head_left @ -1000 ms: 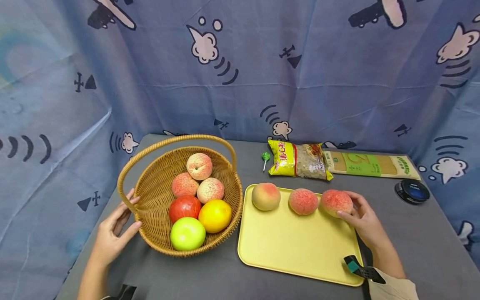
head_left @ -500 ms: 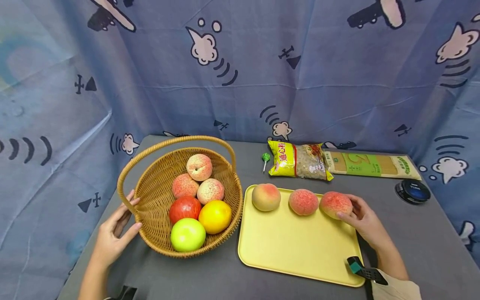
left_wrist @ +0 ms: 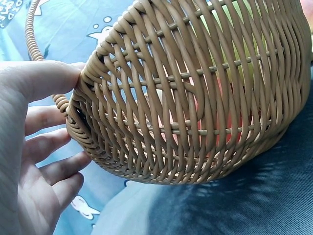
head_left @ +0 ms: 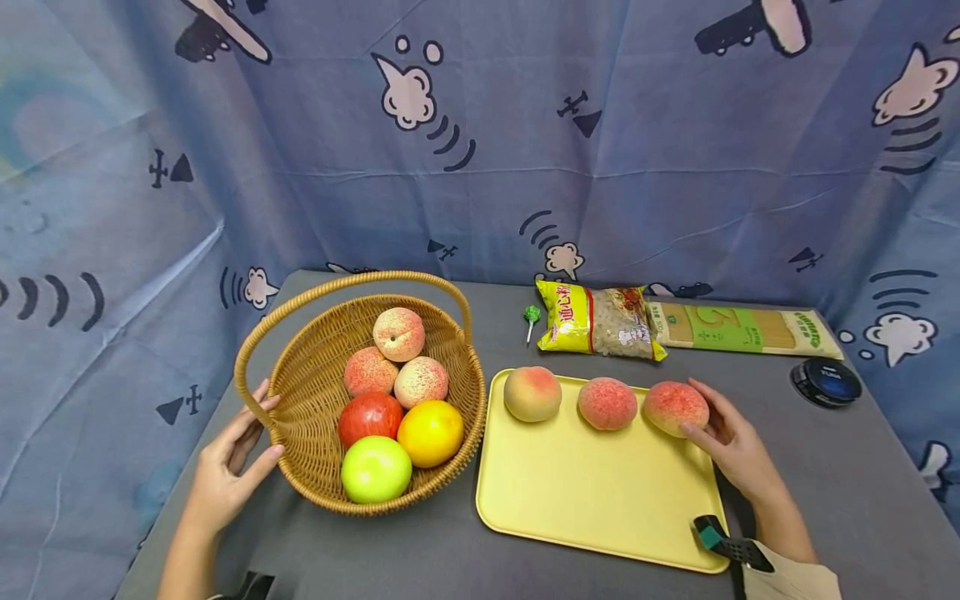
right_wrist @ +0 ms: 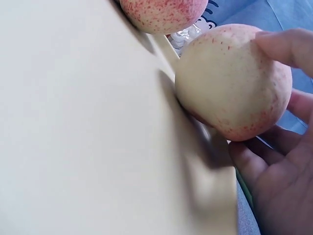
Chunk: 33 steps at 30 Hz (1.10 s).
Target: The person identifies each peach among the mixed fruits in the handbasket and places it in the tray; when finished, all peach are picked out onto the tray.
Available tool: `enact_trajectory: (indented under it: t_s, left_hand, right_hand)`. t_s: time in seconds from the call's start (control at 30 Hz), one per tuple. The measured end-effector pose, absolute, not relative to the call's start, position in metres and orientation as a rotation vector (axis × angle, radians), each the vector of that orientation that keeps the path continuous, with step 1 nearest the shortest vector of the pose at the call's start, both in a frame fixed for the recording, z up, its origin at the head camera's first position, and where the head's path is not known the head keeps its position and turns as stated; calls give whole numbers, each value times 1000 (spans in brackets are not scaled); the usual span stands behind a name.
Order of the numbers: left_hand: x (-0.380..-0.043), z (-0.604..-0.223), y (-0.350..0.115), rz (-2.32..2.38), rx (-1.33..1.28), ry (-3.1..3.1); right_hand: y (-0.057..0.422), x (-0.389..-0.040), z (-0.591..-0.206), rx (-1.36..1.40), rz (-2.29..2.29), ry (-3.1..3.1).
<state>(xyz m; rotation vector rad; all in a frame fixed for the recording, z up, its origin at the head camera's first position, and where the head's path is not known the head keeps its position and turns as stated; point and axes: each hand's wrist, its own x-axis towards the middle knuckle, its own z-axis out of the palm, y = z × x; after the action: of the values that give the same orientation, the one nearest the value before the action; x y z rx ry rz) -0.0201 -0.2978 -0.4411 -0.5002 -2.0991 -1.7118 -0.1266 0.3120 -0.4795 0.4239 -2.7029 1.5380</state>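
Observation:
My left hand [head_left: 225, 471] holds the near-left edge of a wicker basket [head_left: 307, 417] by the foot of its handle. In the left wrist view the thumb lies on the basket rim [left_wrist: 93, 63] and the fingers spread around the handle's foot. Inside the basket are several fruits, among them a red apple [head_left: 370, 419], a green apple [head_left: 376, 468] and a yellow-orange fruit [head_left: 430, 432]. At the far-right corner of a yellow tray [head_left: 600, 500], my right hand [head_left: 738, 446] grips a peach [right_wrist: 230, 83] between thumb and fingers. Two more peaches line the tray's far edge, the middle one [head_left: 607, 403] nearest.
Behind the tray lie a yellow food packet [head_left: 600, 321], a long noodle packet [head_left: 742, 329] and a green lollipop [head_left: 532, 314]. A round dark tin [head_left: 826, 382] stands at the far right. A blue printed curtain [head_left: 480, 150] hangs along the back of the grey table [head_left: 390, 558].
The peach in my right hand has shifted slightly to the right, a little farther from the middle peach. The left hand and the basket stay in place.

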Motion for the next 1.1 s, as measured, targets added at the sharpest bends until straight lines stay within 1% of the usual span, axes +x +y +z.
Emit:
enact_trajectory:
  t_s: [0.13,0.53,0.9,1.1]
  left_hand:
    - [-19,-442,-298,-1720,-475,-2112]
    - [-20,-440,-298,-1712,-533,-2074]
    - [-21,-440,-299,-1708,-544,-2069]
    - [-21,-439,-298,-1701,-537,-2080]
  right_hand:
    - [311,-127,-479,401,1530,-2698]
    - [309,-127,-481,398,1553,-2675]
    - [315,-127,-482,376,1463,-2808]
    - [312,-123,-472,399,1492,-2737]
